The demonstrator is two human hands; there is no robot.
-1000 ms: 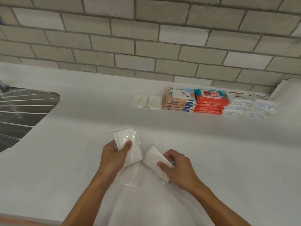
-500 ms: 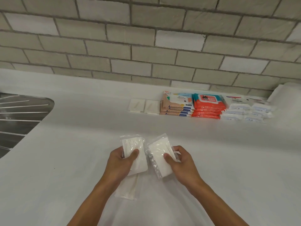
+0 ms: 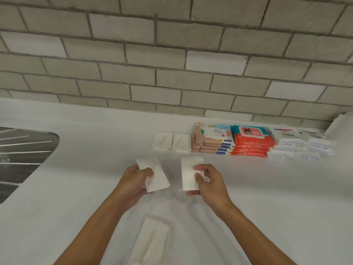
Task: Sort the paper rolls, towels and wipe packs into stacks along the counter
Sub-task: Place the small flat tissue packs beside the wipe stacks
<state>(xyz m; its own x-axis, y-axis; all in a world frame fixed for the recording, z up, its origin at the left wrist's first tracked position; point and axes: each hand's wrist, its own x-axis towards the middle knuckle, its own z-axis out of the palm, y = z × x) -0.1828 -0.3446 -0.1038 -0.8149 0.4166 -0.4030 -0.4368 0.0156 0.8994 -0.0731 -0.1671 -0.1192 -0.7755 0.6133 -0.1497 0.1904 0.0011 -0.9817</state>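
The left hand (image 3: 136, 180) grips a white tissue pack (image 3: 157, 175), thumb curled over its face and fingers underneath, the pack's far end leaning to the left. Just to the right of that grip, apart from it, the right hand (image 3: 210, 185) pinches a second white pack (image 3: 188, 172) with the thumb on top and fingers behind, and this one points almost straight away from the person. Both are held over the white counter (image 3: 286, 197). Nearer the person than either grip, between the forearms, a third white pack (image 3: 152, 243) lies flat on the counter. Beyond the grips, against the brick wall (image 3: 172, 64), sits a row: two flat white packs (image 3: 162, 140) side by side, then to their right a peach wipe stack (image 3: 212, 143), a red wipe stack (image 3: 252, 143) touching it, and small white packs (image 3: 301, 148) stacked farthest right. Well left of the left hand lies the steel sink (image 3: 21, 155).
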